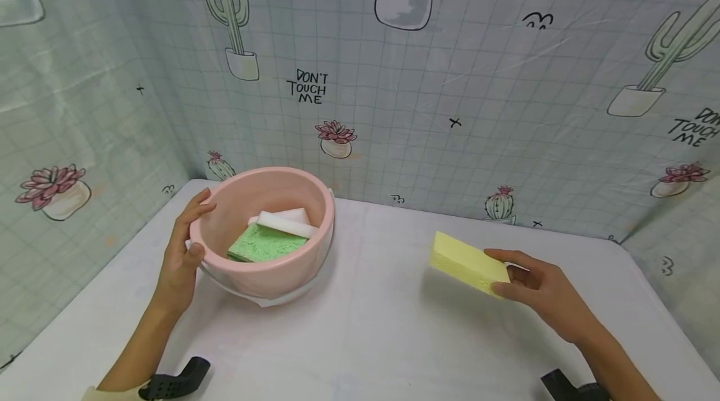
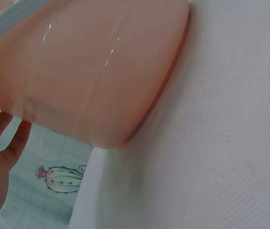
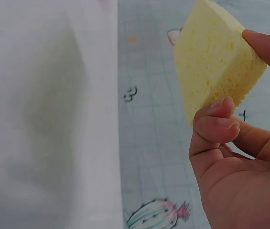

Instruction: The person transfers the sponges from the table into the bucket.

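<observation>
A pink bucket (image 1: 264, 279) with a pale handle stands on the left of the white table, its wall (image 2: 101, 71) filling much of the left wrist view. My left hand (image 1: 181, 257) grips its left rim, fingers over the edge and thumb in front. Inside the bucket lie a green sponge (image 1: 264, 243) and white blocks (image 1: 287, 223). To the right, my right hand (image 1: 537, 285) pinches one end of a yellow sponge (image 1: 467, 262) between thumb and fingers. In the right wrist view the sponge (image 3: 211, 57) is held above the table, its shadow falling on the surface.
The white table (image 1: 371, 338) reaches back to a curtain (image 1: 405, 89) printed with cacti and lettering, which also runs along both sides. Dark wrist straps (image 1: 174, 379) show at the lower edge of the head view.
</observation>
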Motion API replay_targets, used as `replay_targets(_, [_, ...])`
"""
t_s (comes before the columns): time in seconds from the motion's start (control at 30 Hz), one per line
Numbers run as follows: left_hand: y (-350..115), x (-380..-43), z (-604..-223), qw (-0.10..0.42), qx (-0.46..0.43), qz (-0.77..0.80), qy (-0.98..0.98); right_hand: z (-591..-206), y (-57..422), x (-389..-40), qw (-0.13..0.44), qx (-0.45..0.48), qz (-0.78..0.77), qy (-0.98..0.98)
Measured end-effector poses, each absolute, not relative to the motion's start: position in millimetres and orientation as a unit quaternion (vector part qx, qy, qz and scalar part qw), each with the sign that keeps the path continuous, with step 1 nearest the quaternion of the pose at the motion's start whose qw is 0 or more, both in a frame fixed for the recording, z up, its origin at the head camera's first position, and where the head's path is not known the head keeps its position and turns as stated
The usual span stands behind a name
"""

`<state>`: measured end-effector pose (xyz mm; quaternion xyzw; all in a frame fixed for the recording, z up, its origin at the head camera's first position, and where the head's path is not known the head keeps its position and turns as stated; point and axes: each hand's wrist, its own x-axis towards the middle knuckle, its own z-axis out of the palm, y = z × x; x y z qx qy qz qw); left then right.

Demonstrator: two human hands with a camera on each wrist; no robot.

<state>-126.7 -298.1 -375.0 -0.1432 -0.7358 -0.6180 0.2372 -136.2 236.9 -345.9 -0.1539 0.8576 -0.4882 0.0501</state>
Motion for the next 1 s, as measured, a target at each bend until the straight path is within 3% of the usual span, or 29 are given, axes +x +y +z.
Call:
replay_targets(0.27, [-299.9, -126.9, -375.5, 0.243, -0.146, -0.617, -0.734, -326.7, 205.0, -142.0, 0.040, -0.214, -0.509, 0.833])
replay_targets(1.0, [-296.6, -127.4, -375.3, 0.252, -0.165, -0.619, -0.725, -273.1, 109.3, -151.6, 0.083, -0.328, -0.530, 0.778])
